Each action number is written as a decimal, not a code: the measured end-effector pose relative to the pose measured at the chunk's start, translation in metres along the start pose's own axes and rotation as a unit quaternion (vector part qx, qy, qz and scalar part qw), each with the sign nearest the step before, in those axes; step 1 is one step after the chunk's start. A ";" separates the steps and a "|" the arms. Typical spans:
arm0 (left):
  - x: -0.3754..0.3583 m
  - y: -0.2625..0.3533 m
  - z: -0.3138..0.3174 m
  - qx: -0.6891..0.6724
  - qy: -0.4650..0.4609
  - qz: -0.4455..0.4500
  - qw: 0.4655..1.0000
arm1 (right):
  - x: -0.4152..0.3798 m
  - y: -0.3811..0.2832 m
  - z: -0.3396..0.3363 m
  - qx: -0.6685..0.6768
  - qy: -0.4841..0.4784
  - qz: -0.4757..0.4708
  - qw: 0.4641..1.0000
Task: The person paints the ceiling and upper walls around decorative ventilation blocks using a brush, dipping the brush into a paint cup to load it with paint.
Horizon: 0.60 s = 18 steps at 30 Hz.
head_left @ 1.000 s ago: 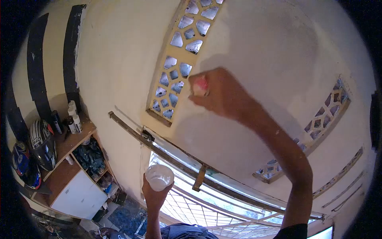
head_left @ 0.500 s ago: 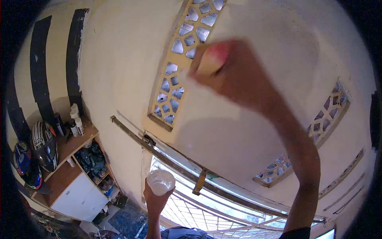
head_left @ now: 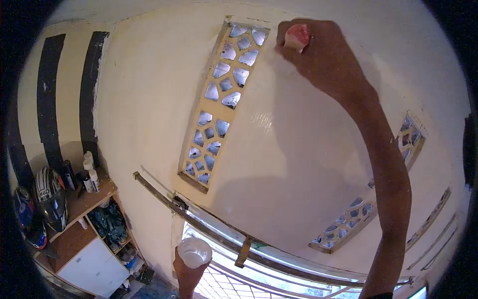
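My right hand (head_left: 326, 55) is raised high against the cream wall (head_left: 279, 144), shut on a pink sponge (head_left: 298, 36) pressed to the wall just right of the patterned vent block (head_left: 221, 99). A wet shiny patch shows on the wall below the sponge. My left hand (head_left: 188, 271) is low at the bottom of the view, holding a small white cup (head_left: 194, 252) upright, in front of the window grille.
A second vent block (head_left: 368, 199) sits at the right. A wooden rail (head_left: 224, 236) runs above the window grille (head_left: 279, 286). At the left, a shelf unit (head_left: 79, 234) carries helmets (head_left: 50, 197), bottles (head_left: 87, 172) and shoes. Two black stripes (head_left: 69, 94) mark the left wall.
My right hand has swept the sponge upward along the wall, from mid-height to near the vent block's top. The view tilted up, so my left hand with the cup sits lower.
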<state>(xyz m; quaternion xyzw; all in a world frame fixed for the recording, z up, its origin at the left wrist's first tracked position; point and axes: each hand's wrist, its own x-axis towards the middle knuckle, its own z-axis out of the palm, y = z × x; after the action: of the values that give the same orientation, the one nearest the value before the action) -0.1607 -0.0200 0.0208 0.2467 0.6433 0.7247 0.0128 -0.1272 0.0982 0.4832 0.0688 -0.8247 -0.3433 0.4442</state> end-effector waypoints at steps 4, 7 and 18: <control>-0.001 -0.001 -0.002 -0.015 0.003 -0.012 1.000 | -0.002 -0.018 -0.006 -0.014 0.036 -0.044 0.998; -0.001 -0.008 -0.002 0.010 -0.002 -0.010 1.000 | -0.026 -0.044 0.007 0.241 -0.042 0.051 0.968; -0.001 -0.004 0.012 -0.011 -0.046 -0.037 0.998 | -0.049 -0.016 0.050 0.319 -0.165 0.146 0.922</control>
<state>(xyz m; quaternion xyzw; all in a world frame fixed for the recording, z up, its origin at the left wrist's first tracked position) -0.1562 -0.0088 0.0175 0.2557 0.6427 0.7186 0.0719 -0.1397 0.1317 0.4215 0.0280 -0.9529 0.0008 0.3020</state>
